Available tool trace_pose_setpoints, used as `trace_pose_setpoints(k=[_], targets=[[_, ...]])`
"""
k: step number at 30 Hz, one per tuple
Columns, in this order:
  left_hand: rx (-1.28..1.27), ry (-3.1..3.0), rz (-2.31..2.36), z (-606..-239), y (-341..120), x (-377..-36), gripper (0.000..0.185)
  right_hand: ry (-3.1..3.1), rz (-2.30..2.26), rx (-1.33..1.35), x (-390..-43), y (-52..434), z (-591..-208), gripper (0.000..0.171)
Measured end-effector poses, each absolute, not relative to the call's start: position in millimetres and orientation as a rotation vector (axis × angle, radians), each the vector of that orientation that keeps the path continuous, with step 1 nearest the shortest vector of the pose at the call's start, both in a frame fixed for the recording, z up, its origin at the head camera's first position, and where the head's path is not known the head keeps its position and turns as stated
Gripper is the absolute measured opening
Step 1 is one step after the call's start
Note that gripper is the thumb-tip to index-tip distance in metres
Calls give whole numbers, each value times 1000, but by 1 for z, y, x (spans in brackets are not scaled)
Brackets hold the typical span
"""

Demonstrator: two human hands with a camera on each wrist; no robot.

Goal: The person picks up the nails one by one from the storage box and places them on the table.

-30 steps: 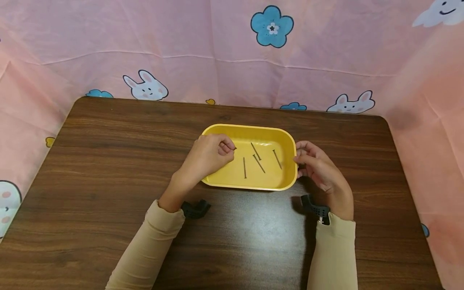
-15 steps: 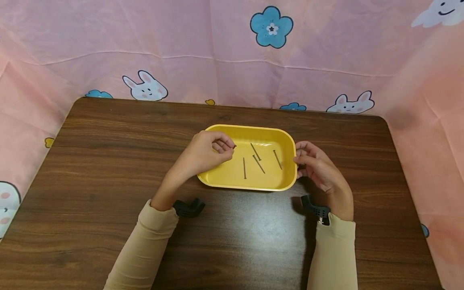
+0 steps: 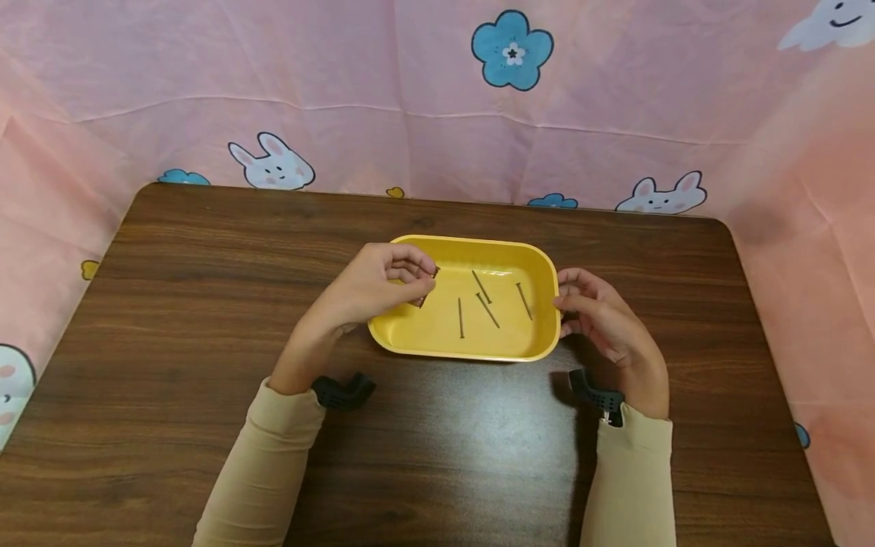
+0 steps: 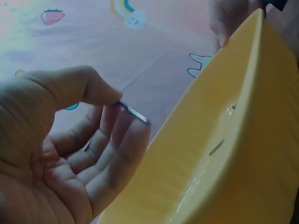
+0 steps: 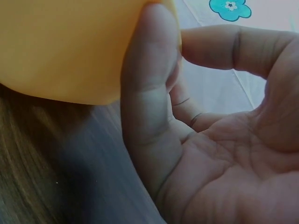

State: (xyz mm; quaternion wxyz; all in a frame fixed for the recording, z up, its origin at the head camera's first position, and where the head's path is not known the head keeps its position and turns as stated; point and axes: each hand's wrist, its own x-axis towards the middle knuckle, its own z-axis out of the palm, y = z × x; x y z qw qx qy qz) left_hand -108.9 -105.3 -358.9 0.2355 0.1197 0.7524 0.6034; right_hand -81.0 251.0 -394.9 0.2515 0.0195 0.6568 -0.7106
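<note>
My left hand [image 3: 372, 285] is over the left end of a yellow tray [image 3: 472, 355], pinching a thin dark nail [image 4: 135, 113] between thumb and fingertips. In the head view one end of that nail pokes out above the thumb and the other below it. Several more nails [image 3: 461, 317] lie scattered on the tray's floor, toward the middle and right. My right hand [image 3: 601, 311] holds the tray's right end, thumb at the rim and fingers against the outer wall. In the right wrist view the tray's wall [image 5: 60, 51] passes between thumb and fingers.
The tray stands on a dark brown wooden table [image 3: 171, 342]. A pink cloth [image 3: 410, 76] printed with rabbits and flowers hangs behind the table and along both sides. Black wrist mounts [image 3: 345, 391] sit below each hand.
My left hand has drawn back to the left and turned, bringing more of the pinched nail into sight. The right hand and the nails in the tray stay put.
</note>
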Motion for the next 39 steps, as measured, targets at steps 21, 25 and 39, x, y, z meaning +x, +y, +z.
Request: trace_pose_setpoints(k=[21, 25, 39], targets=[[270, 1627, 1952, -360, -135, -117, 19, 1773, -1957, 22, -80, 251, -396, 23], [267, 1625, 1959, -360, -139, -118, 17, 1780, -1957, 22, -80, 250, -396, 22], [216, 1750, 1897, -358, -153, -121, 15, 1803, -1938, 45, -80, 249, -395, 24]])
